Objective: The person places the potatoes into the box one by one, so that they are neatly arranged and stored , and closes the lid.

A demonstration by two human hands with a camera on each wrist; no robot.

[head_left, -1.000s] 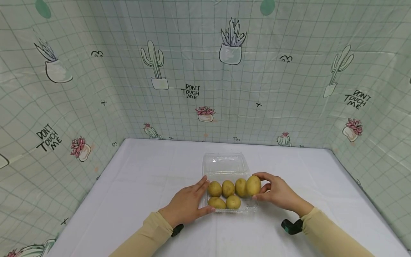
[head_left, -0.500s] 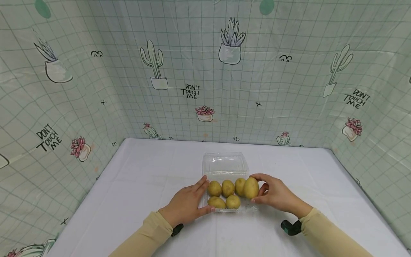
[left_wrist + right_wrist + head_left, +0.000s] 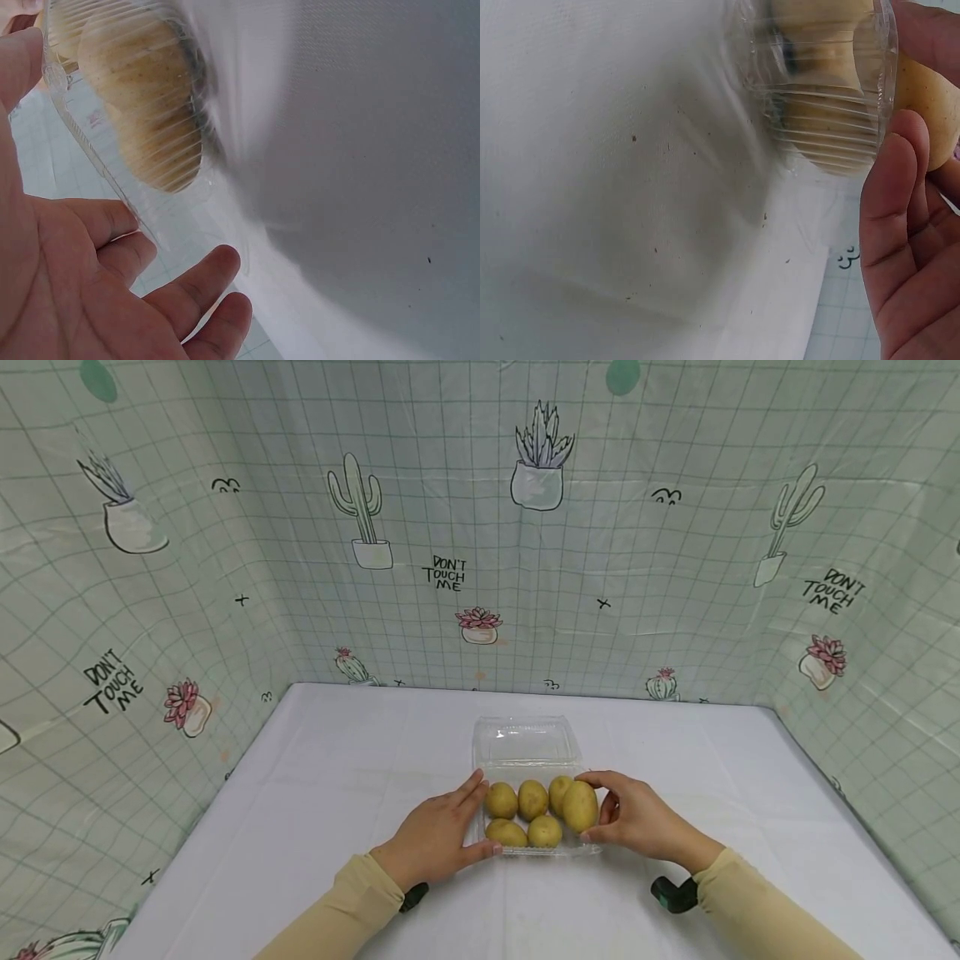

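Observation:
A clear plastic clamshell box (image 3: 525, 745) lies on the table with its lid folded back. Several yellow potatoes (image 3: 532, 799) sit inside in two rows. My left hand (image 3: 433, 837) rests against the box's left side, its fingers stretched out; in the left wrist view the fingertips touch the ribbed clear wall. At the box's right end, my right hand (image 3: 647, 822) pinches one larger potato (image 3: 581, 807) between thumb and fingers. That potato stands above the rim and partly hides the back right one. The right wrist view shows the held potato (image 3: 930, 105) beside the rim.
A white cloth covers the table (image 3: 360, 752). A patterned curtain (image 3: 420, 510) with cactus drawings surrounds its back and sides. Black wrist devices (image 3: 675, 893) hang under both forearms.
My right hand has moved the held potato a little left and toward me, lower over the box's right end. My left hand has stayed where it was.

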